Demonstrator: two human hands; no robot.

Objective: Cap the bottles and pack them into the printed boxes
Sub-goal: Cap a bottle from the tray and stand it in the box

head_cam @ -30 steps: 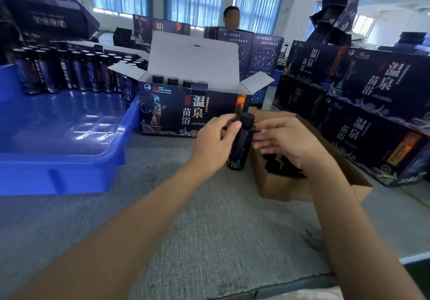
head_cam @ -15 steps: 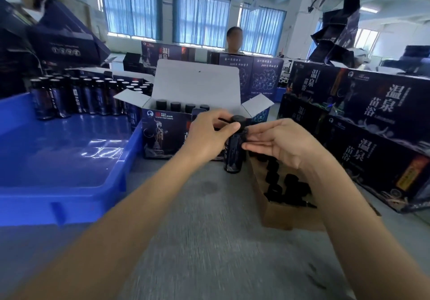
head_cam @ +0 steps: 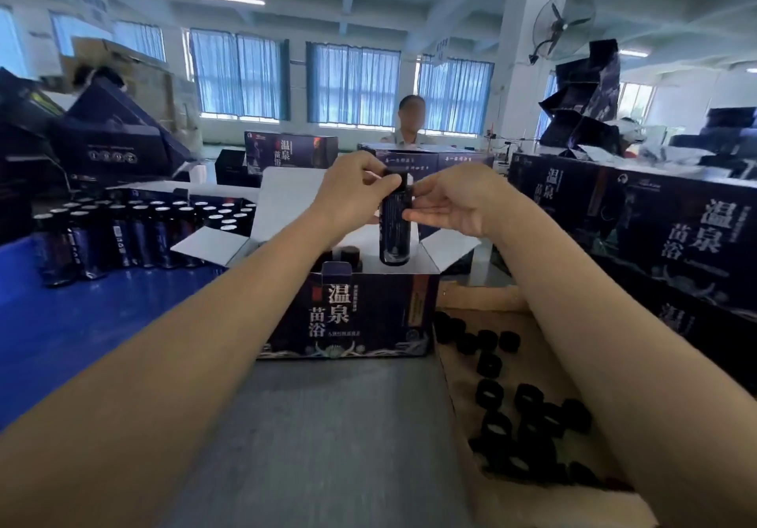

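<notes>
A dark bottle (head_cam: 395,228) hangs upright just above the right end of the open printed box (head_cam: 356,314). My left hand (head_cam: 352,196) pinches the black cap at the bottle's top. My right hand (head_cam: 454,204) holds the bottle's upper body between thumb and fingers. Two capped bottles (head_cam: 349,256) show inside the box, left of the held one. Loose black caps (head_cam: 508,404) lie in a brown cardboard tray (head_cam: 483,296) to the right of the box.
Several uncapped bottles (head_cam: 131,232) stand in a blue tray (head_cam: 61,323) on the left. Closed printed boxes (head_cam: 676,232) are stacked along the right. A person (head_cam: 409,122) sits across the table behind more boxes. Grey tabletop (head_cam: 327,437) lies in front.
Both hands have carried the bottle up from table height beside the cardboard tray to a spot above the open box. My left fingers have shifted from its side to the cap.
</notes>
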